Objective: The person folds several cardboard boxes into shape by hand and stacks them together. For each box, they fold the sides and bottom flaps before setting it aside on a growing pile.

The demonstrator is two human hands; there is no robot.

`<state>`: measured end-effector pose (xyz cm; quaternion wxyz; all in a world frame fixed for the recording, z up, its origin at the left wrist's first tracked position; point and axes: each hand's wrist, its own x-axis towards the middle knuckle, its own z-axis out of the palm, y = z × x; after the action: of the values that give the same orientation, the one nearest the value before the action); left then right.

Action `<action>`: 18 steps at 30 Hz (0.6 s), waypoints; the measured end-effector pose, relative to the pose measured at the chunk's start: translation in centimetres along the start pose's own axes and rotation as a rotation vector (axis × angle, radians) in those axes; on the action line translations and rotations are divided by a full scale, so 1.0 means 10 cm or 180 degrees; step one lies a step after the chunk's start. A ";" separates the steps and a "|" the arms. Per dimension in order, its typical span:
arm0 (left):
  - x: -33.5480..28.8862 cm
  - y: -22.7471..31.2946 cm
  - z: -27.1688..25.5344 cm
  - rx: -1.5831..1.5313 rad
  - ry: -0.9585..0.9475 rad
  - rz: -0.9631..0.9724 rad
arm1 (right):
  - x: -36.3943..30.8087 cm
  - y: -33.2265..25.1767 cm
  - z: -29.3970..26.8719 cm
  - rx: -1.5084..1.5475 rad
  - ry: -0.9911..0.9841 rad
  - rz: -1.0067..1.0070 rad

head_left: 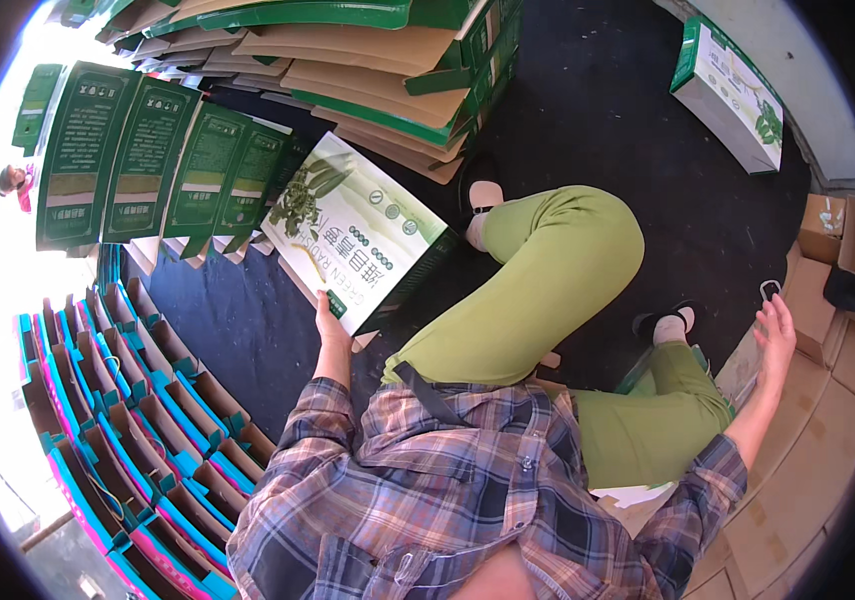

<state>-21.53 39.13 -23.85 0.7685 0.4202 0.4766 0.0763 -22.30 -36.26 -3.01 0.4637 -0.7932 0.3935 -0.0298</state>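
My left hand [330,322] grips the lower edge of a white and green carton [360,225] printed with leafy radishes. The carton is tilted, its broad printed face toward me, left of my bent knee. My right hand [776,328] is raised at the far right, away from the carton. A small white loop [770,289] with a dark middle shows at its fingertips, seemingly pinched there; its kind is too small to make out.
Stacked flattened green cartons [378,70] rise ahead. Left stand green printed cartons [113,155] and rows of blue-and-pink-edged open boxes [138,410]. Another white and green carton [733,95] sits on the dark floor [588,120], far right. Brown cardboard boxes [798,425] line my right side.
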 end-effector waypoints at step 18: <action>1.00 -0.38 0.00 -0.0100 0.0532 0.0377 | -0.47 0.65 -0.53 -0.0226 0.0446 0.0731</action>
<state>-17.27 41.90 -33.27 0.7267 0.4276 0.5121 0.1639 -31.63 -38.68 -3.41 0.4070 -0.7549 0.5140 -0.0179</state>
